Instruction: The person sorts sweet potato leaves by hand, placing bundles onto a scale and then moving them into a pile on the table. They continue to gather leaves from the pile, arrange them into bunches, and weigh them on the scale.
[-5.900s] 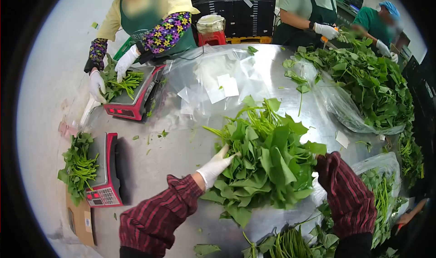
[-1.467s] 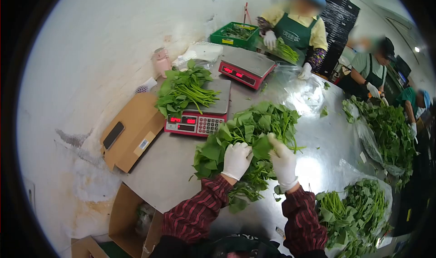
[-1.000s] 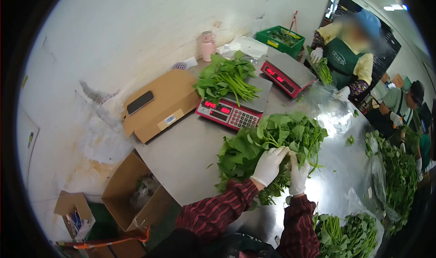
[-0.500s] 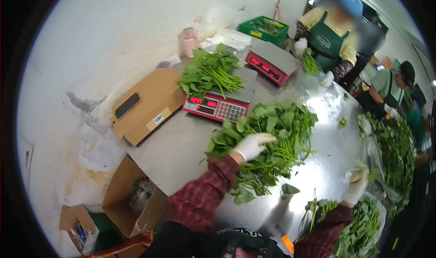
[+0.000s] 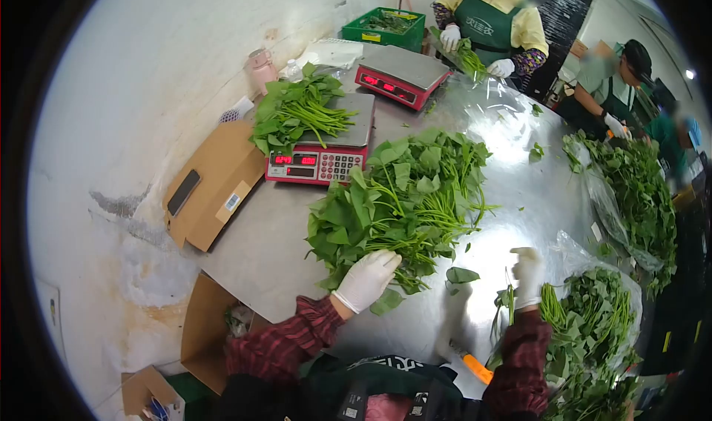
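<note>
My left hand [image 5: 367, 279], in a white glove, rests at the near edge of a big heap of leafy green stems [image 5: 415, 199], its fingers curled against the stems. To the right, my right hand [image 5: 527, 276], also gloved, is over the metal table beside a bagged pile of greens [image 5: 593, 310]; its fingers are bent, and what they hold, if anything, is too small to tell. A loose leaf [image 5: 462, 275] lies between the hands. A bunch of greens [image 5: 304, 113] sits on a red scale [image 5: 319, 165] with lit digits.
A second red scale [image 5: 400, 80] and a green crate [image 5: 383, 28] stand at the back. Cardboard with a phone [image 5: 183, 193] lies left. An orange-handled tool [image 5: 476, 368] lies near my body. A co-worker [image 5: 489, 21] holds greens across the table; others work at right.
The view has shifted, so the table items appear further left. My left hand has moved back to the heap's near edge. My right hand has moved left, away from the bagged greens.
</note>
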